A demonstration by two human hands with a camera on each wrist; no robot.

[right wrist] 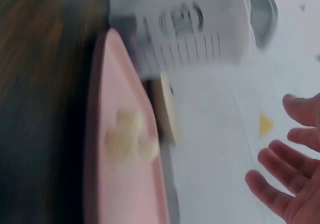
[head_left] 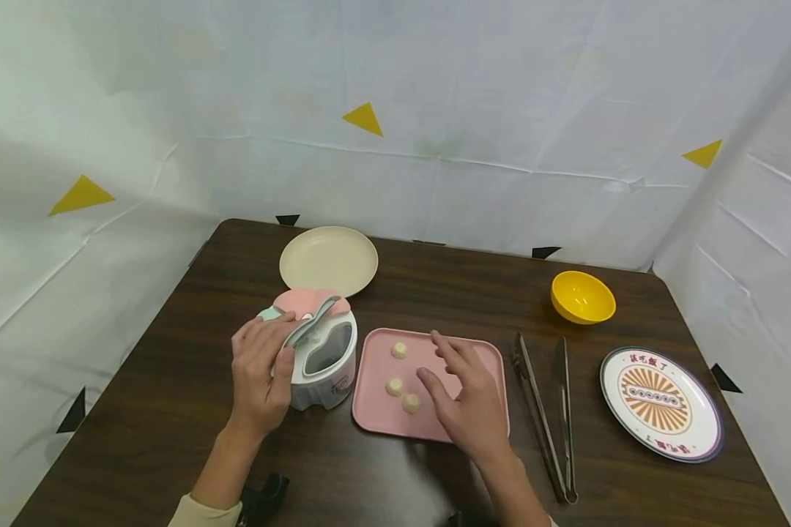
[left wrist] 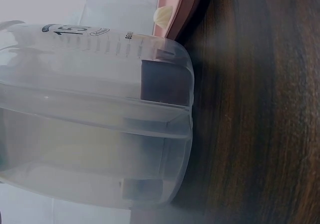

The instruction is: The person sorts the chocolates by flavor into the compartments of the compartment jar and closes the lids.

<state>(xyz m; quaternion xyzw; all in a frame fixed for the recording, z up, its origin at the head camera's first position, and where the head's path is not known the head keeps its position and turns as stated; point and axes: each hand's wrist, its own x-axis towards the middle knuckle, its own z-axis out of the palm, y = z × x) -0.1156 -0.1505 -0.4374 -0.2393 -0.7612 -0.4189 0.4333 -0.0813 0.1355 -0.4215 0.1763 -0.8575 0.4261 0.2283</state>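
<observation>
A clear multi-compartment storage container (head_left: 323,384) with a white top stands on the table at left of centre. Its grey flap lid (head_left: 311,322) is tilted up beside an uncovered compartment, while a pink flap lies at the back. My left hand (head_left: 257,366) holds the raised flap, fingers behind it and thumb in front. To the right lies a pink tray (head_left: 382,421) bearing three small cream-coloured pieces (head_left: 411,403). Over the tray's right side hovers my right hand (head_left: 471,399), fingers spread apart and holding nothing. In the left wrist view the container (left wrist: 90,134) hides the left hand.
Behind the container is a cream plate (head_left: 329,260). Metal tongs (head_left: 543,417) lie right of the tray, with a yellow bowl (head_left: 583,298) and a patterned white plate (head_left: 659,402) farther right. White sheeting (head_left: 501,88) surrounds the table's back and sides.
</observation>
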